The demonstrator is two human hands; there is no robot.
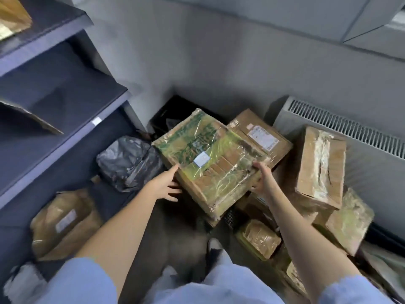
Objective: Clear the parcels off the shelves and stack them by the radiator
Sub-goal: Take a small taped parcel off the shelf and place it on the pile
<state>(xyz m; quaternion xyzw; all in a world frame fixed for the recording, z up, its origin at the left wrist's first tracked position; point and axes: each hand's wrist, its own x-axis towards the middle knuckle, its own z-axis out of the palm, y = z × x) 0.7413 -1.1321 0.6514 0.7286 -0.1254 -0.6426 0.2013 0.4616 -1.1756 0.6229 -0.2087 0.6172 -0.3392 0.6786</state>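
I hold a wide flat cardboard parcel [210, 159], wrapped in clear tape with green print and a small white label, tilted over the pile of parcels in front of the radiator [341, 137]. My left hand [166, 185] supports its near left edge, fingers stretched straight beneath it and the thumb against the side. My right hand [260, 178] grips the near right corner, thumb on top and fingers curled under. The parcel partly covers a brown labelled box [263, 132] behind it. A tall taped box [320, 170] stands next to the radiator.
Dark shelves [65, 119] fill the left side. A taped parcel [63, 222] sits on the lowest level, a cardboard piece [30, 117] higher up, a box [11, 16] on top. A grey plastic bag [129, 163] and black crate [171, 115] stand in the corner. Small parcels [258, 238] lie at my feet.
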